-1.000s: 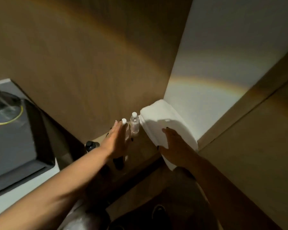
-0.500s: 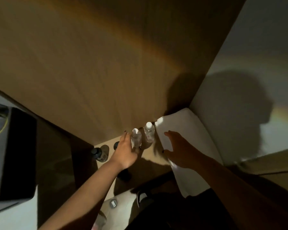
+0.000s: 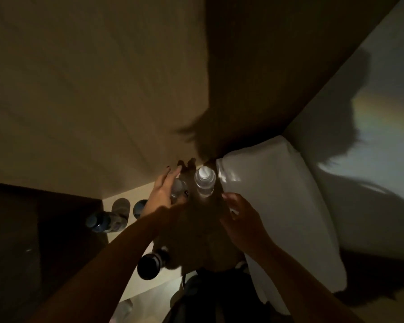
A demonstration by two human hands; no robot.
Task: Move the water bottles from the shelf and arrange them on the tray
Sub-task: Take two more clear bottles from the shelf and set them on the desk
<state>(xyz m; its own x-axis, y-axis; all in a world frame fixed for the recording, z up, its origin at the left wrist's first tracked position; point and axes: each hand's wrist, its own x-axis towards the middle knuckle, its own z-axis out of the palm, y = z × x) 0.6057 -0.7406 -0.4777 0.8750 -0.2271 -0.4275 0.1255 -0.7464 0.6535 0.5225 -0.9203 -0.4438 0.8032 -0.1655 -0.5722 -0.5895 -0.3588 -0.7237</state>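
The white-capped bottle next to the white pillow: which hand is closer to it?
Right. The right hand reaches just below the white-capped bottle, not clearly touching. The left hand is off to its left, fingers around the other clear bottle.

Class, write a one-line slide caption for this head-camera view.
Left hand grips one clear bottle on the shelf; right hand reaches toward a second bottle.

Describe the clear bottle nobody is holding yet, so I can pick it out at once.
Find the white folded towel lying along the right of the shelf. Just left of its far end stands the white-capped clear bottle, upright. Unlike the clear bottle next to it, which the left hand grips, it stands free, and the bottles further left have dark caps.
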